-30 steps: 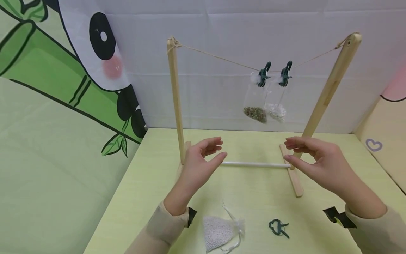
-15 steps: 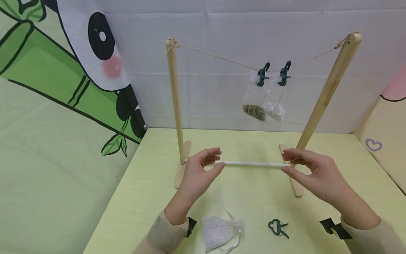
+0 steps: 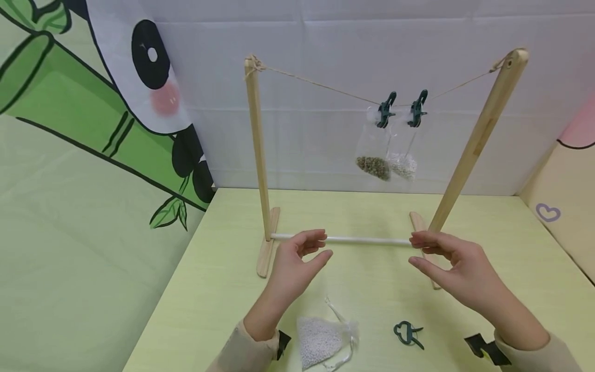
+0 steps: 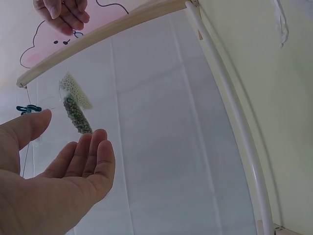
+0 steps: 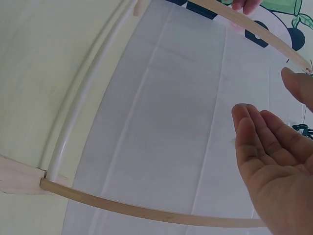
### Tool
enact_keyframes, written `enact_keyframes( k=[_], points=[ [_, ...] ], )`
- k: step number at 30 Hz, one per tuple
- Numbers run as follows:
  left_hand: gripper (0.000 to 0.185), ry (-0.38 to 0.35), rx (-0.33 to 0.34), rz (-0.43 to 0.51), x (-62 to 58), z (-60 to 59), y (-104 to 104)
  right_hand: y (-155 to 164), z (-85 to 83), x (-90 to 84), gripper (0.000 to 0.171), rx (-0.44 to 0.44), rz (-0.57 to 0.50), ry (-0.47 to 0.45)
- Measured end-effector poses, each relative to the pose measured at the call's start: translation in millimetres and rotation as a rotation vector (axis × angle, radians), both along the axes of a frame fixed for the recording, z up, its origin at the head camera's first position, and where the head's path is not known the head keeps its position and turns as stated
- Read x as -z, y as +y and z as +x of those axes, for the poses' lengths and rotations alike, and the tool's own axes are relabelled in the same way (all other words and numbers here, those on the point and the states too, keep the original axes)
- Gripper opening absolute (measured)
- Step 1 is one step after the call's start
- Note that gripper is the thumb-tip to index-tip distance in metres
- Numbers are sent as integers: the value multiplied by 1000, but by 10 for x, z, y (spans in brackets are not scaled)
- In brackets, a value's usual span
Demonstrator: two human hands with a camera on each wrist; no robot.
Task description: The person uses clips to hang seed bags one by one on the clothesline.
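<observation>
On the near part of the pale yellow desk (image 3: 209, 310) lies a clear drawstring pouch full of tiny white beads (image 3: 319, 339); to its right, well apart, is a loose dark green plastic spring clip (image 3: 409, 334). Beyond them the left hand (image 3: 295, 266) and the right hand (image 3: 457, 268) hover apart, fingers gently bent, thumbs spread away from them; neither pinches anything. Past the hands, a slim white rod (image 3: 367, 240) joins the left wooden post (image 3: 259, 150) and the right wooden post (image 3: 477, 142) low down. Between the post tops sags a thin tan string (image 3: 321, 84), where two dark green clips (image 3: 386, 109) hold a clear bag of brown-green granules (image 3: 374, 167) and a clear bag of white granules (image 3: 403, 165). With two bags up, the work seems to be between hangings; the next move probably calls for lifting the pouch to the string and squeezing the loose clip over both.
</observation>
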State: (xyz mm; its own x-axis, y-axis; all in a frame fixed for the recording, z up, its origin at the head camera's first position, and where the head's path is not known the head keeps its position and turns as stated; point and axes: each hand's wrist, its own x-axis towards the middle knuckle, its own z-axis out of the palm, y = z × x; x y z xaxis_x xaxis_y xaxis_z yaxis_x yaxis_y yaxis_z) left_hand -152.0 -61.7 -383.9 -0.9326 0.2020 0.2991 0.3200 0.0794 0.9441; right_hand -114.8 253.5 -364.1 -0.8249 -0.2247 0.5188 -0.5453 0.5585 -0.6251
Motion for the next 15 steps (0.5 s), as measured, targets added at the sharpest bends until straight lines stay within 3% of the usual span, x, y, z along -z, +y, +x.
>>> enact_keyframes(
  k=[15],
  points=[
    [33,-27,23,-36,104,74,95,16,91,172,44,32,15,-54]
  ],
)
